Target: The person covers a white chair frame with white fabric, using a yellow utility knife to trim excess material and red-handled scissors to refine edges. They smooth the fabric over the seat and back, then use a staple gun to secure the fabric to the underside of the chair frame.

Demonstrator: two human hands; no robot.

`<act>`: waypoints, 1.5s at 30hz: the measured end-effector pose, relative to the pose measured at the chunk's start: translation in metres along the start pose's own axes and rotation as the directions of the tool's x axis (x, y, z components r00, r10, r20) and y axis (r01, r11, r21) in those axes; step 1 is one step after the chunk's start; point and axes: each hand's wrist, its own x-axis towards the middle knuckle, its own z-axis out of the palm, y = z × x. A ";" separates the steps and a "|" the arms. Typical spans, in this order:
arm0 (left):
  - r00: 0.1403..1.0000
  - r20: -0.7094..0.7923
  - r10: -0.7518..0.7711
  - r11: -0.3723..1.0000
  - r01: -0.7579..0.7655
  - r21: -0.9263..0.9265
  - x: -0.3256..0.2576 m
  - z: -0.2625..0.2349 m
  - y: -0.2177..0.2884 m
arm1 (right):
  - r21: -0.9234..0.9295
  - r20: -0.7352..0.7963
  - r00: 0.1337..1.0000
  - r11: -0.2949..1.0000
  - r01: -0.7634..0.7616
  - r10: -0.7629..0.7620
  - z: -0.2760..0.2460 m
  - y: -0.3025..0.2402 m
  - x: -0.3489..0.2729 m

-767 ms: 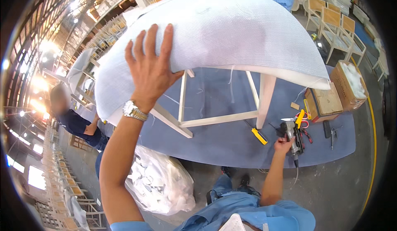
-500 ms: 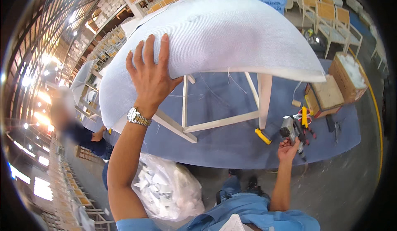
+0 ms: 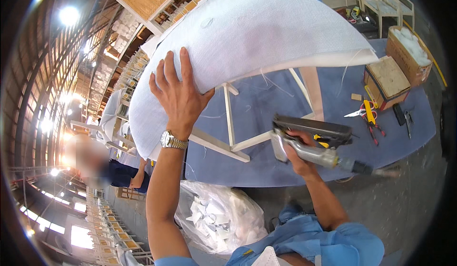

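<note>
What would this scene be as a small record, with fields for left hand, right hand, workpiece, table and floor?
Left hand: fingers spread flat on pale fabric
Right hand: gripping a grey-and-black handheld tool
Workpiece: pale fabric over a light wooden frame
Table: blue-grey surface; scissors, red-handled pliers, closed cardboard box
Floor: translucent bag of white scraps
</note>
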 end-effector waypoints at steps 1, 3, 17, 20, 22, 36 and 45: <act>1.000 -0.001 0.002 1.000 -0.002 0.022 -0.001 -0.002 0.003 | -0.120 0.046 0.992 0.985 0.126 -0.121 0.020 -0.020 0.021; 1.000 -0.012 0.027 0.999 -0.026 0.037 -0.002 -0.001 0.006 | -0.218 0.077 0.980 0.956 0.197 -0.185 0.048 -0.025 0.046; 0.990 -0.104 0.095 0.994 -0.099 -0.038 -0.005 0.010 -0.002 | -0.292 0.076 0.833 0.786 0.544 -0.548 0.120 0.054 0.114; 0.990 -0.107 0.092 0.996 -0.091 0.015 -0.010 0.007 0.002 | -0.310 0.045 0.797 0.750 0.584 -0.602 0.126 0.053 0.116; 0.988 -0.115 0.106 0.994 -0.104 0.021 -0.004 0.006 0.003 | -0.271 -0.005 0.823 0.793 0.545 -0.568 0.128 0.055 0.117; 0.983 -0.165 0.077 0.995 -0.064 0.081 -0.012 0.022 -0.001 | -0.237 -0.173 0.899 0.903 0.358 -0.402 0.109 0.042 0.070; 0.961 -0.270 0.062 0.992 -0.031 0.120 -0.006 0.025 0.006 | 0.057 -0.936 0.339 0.990 -0.131 0.099 -0.102 0.070 -0.122</act>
